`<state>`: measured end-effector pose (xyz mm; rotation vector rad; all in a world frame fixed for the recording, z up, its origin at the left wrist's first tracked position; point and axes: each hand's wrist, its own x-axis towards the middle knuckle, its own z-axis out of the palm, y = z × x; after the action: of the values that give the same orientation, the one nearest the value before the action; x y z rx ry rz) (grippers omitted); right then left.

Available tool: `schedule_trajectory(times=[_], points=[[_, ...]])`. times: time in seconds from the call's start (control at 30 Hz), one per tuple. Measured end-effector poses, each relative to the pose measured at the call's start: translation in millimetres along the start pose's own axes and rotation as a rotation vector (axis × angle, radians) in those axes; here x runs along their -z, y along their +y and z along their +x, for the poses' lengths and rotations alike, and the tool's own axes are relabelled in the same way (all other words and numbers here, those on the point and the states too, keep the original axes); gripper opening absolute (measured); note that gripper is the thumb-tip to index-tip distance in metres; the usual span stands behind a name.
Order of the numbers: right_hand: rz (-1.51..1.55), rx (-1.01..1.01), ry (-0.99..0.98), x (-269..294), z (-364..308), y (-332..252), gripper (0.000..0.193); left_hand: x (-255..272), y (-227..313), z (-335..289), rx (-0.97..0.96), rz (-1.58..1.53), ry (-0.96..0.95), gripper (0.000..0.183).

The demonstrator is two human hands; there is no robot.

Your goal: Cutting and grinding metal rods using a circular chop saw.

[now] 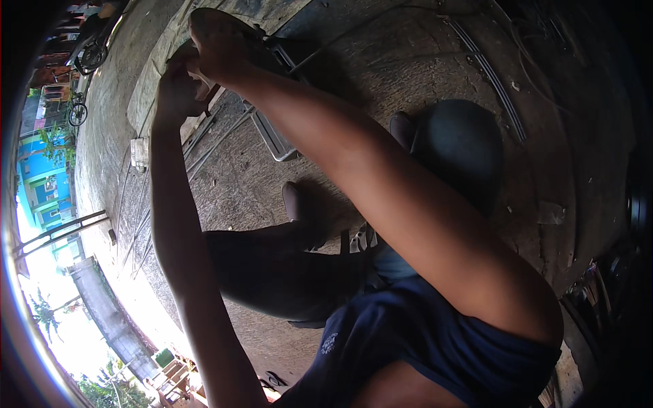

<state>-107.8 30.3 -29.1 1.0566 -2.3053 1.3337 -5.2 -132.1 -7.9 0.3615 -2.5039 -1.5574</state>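
Observation:
Both my arms reach out to the upper left, where my hands are close together. My right hand (223,58) is closed at the edge of a dark, rounded, disc-like part (221,19). Just below and left of it, my left hand (179,95) is curled in shadow near a flat brownish piece (212,98); what its fingers hold is hidden. Beneath my right forearm, a grey metal frame with a rectangular opening (274,139) rests on the ground. Thin metal rods (204,151) run out beside it.
A pale block (139,154) lies on the rough concrete to the left. Several long thin rods (491,81) lie at the upper right, near a loose cable (527,51). My bent knees (459,149) flank the work. Sandals (275,379) are at the lower edge; a bicycle (77,112) stands far left.

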Motion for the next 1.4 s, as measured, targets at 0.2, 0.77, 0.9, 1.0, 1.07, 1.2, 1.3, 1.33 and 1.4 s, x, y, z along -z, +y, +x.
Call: schedule_trajectory(times=[0.2, 0.77, 0.9, 1.0, 1.07, 1.2, 1.3, 1.33, 1.4], points=[[-0.020, -0.078, 0.131, -18, 3, 5, 0.080, -49, 51, 1, 0.052, 0.108, 0.184, 0.030], [0.169, -0.001, 0.115, 5, -3, 9, 0.075, -49, 50, -26, -0.311, 0.801, 0.100, 0.034], [0.121, 0.009, 0.121, 2, -3, 2, 0.075, -39, 44, -32, -0.331, 1.077, 0.124, 0.038], [0.134, 0.006, 0.194, 0, -6, 17, 0.076, -67, 65, -29, -0.311, 1.220, 0.087, 0.041], [0.151, 0.002, 0.175, 2, -9, 17, 0.076, -72, 72, -32, -0.303, 1.692, 0.001, 0.043], [0.211, -0.033, 0.042, 10, -12, 6, 0.075, -36, 21, -26, -0.360, 1.154, 0.090, 0.042], [0.193, -0.041, 0.094, 9, -10, 6, 0.074, -18, -5, -19, -0.332, 0.607, 0.105, 0.034], [0.185, -0.042, 0.093, 10, -12, 11, 0.074, -25, -3, -17, -0.213, 0.940, 0.042, 0.032], [0.192, -0.047, -0.008, 12, -14, 17, 0.077, -30, -10, -15, -0.085, 1.265, -0.026, 0.038]])
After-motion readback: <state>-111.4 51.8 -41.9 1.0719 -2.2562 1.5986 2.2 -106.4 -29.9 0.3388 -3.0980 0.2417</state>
